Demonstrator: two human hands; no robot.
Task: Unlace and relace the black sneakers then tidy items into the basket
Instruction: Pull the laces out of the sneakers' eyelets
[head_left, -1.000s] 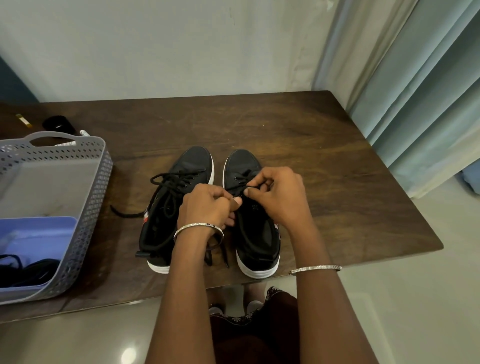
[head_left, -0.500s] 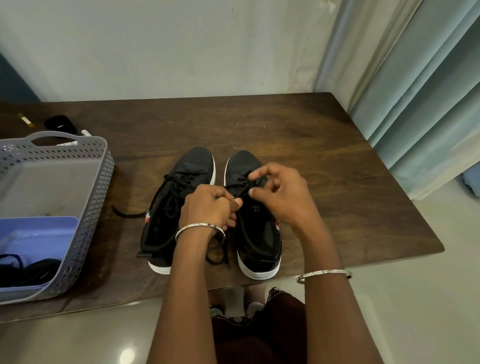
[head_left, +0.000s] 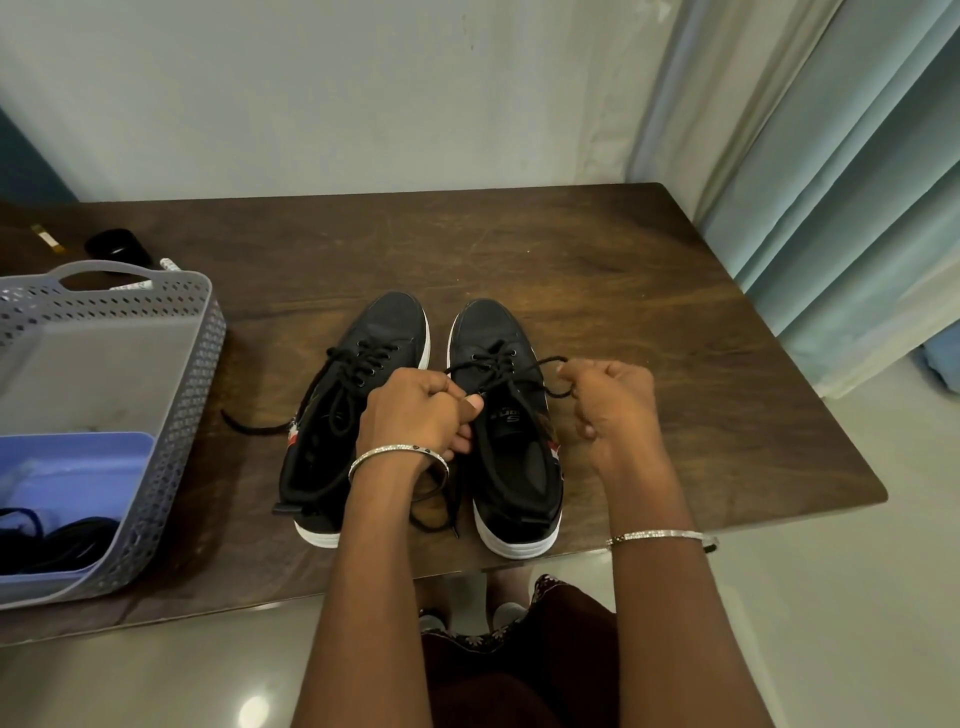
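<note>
Hands (head_left: 415, 410) (head_left: 613, 410) apart, fisted, gripping lace (head_left: 524, 372)

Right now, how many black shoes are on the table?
2, side by side on the table: the left sneaker nearer the basket, the right sneaker with its lace held by the left hand and right hand. None look hidden.

Dark wooden table (head_left: 623, 291) across mid-frame, black sneakers (head_left: 395, 327) side by side at centre, toes up-frame, loose lace end (head_left: 254, 427) on the wood to their left, grey basket (head_left: 202, 364) at left edge, black round thing (head_left: 117, 247), yellow strip (head_left: 49, 240), white pen (head_left: 169, 264) behind it, upper left
</note>
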